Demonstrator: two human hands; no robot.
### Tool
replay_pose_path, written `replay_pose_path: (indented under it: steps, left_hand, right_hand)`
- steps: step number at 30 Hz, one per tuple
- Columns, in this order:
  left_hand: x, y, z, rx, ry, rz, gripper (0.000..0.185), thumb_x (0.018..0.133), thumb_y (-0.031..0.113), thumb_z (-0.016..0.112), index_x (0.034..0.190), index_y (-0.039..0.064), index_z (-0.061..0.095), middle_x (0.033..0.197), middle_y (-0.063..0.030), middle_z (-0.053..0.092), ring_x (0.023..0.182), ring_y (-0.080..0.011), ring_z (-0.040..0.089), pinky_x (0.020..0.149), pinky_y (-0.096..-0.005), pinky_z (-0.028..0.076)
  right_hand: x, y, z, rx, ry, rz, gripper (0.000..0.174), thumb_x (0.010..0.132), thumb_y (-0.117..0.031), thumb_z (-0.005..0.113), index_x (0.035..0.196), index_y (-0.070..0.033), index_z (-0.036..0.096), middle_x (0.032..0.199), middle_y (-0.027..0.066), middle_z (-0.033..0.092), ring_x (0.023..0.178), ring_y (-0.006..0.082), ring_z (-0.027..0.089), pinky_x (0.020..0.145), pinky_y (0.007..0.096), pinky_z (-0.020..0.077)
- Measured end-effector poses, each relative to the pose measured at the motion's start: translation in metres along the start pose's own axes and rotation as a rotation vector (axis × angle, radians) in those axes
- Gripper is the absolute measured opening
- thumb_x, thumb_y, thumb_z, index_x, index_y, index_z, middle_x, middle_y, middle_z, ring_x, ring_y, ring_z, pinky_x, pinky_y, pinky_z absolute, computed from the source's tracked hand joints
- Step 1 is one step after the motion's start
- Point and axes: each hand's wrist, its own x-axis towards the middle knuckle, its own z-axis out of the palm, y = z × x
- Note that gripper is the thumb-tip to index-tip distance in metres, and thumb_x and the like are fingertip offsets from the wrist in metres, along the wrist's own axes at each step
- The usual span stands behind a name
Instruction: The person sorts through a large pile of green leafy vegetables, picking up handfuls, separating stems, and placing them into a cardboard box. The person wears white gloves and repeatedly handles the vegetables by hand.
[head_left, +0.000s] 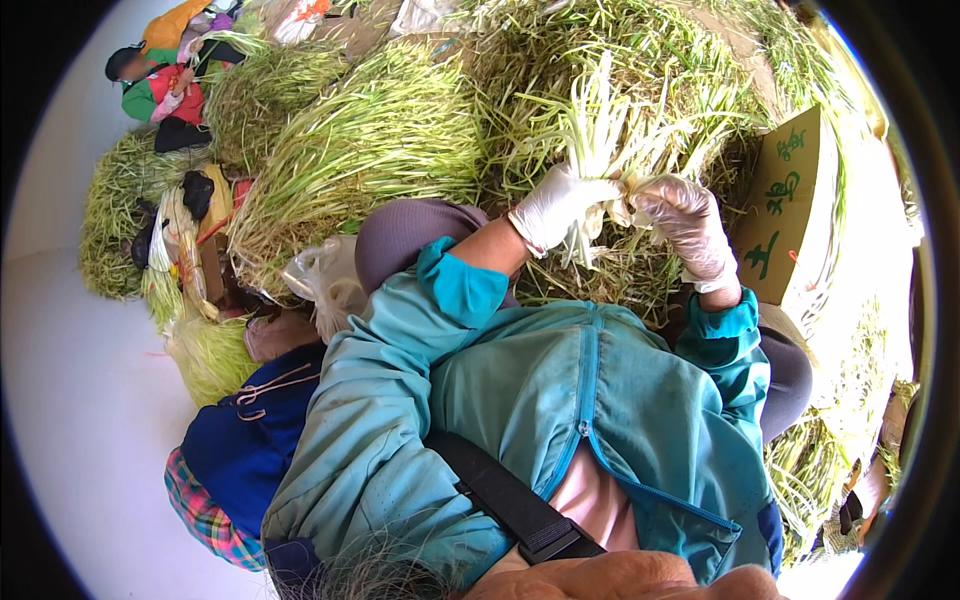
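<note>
My left hand (564, 206), in a thin whitish glove, is closed around a bunch of pale green-white leafy stalks (592, 142). The leaves fan out above the fist and the pale ends hang below it. Close by on the right, my right hand (681, 221), in a thin translucent glove, has its fingers bent and pinched on thin pale strands beside the bunch. Its fingertips almost meet those of the left hand; whether they touch is hard to tell. Beneath both hands lies a heap of green and dry, straw-coloured stalks (622, 281).
A long pile of green stalks (390, 127) lies to the left, near a clear plastic bag (330, 281) by my left knee. A cardboard piece (784, 202) with green writing stands at the right. Another person (176, 86) sits at the upper left, holding stalks.
</note>
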Motion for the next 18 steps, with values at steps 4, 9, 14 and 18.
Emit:
replay_pose_path:
  steps: [4, 9, 14, 18]
  left_hand:
    - [0.005, 0.002, 0.004, -0.002, 0.085, 0.174, 0.036, 0.086, 0.009, 0.057, 0.121, 0.001, 0.054, 0.087, -0.0023, 0.064, 0.060, -0.0057, 0.055, 0.046, -0.0181, 0.041]
    - [-0.001, 0.026, -0.006, -0.076, 0.032, 0.142, 0.031, 0.091, 0.015, 0.049, 0.116, -0.002, 0.057, 0.070, 0.0000, 0.055, 0.057, -0.0037, 0.045, 0.048, -0.0170, 0.035]
    - [-0.007, 0.045, -0.011, -0.234, 0.001, 0.314, 0.037, 0.093, 0.021, 0.050, 0.123, 0.000, 0.051, 0.070, 0.0018, 0.051, 0.058, -0.0068, 0.046, 0.049, -0.0214, 0.038]
    - [-0.006, 0.070, -0.044, -0.510, 0.079, 0.493, 0.035, 0.092, 0.017, 0.050, 0.123, 0.001, 0.052, 0.074, -0.0006, 0.054, 0.057, -0.0069, 0.045, 0.045, -0.0210, 0.036]
  right_hand:
    - [-0.002, -0.010, -0.002, -0.114, -0.218, 0.121, 0.010, 0.085, -0.008, 0.063, 0.091, -0.002, 0.066, 0.074, 0.0017, 0.061, 0.060, 0.0088, 0.055, 0.050, 0.0235, 0.0443]
    - [0.004, 0.007, -0.012, -0.546, -0.271, 0.131, 0.029, 0.083, -0.013, 0.067, 0.109, -0.001, 0.060, 0.091, 0.0066, 0.063, 0.073, 0.0109, 0.058, 0.064, 0.0253, 0.0485]
    - [0.002, 0.013, 0.030, 0.209, -0.457, 0.224, 0.043, 0.087, -0.016, 0.063, 0.126, -0.004, 0.051, 0.116, 0.0075, 0.061, 0.093, 0.0158, 0.064, 0.057, 0.0211, 0.0511]
    - [0.005, 0.044, 0.022, 0.141, -0.441, 0.346, 0.031, 0.092, -0.026, 0.056, 0.111, -0.003, 0.061, 0.089, 0.0041, 0.067, 0.073, 0.0113, 0.065, 0.040, 0.0191, 0.0440]
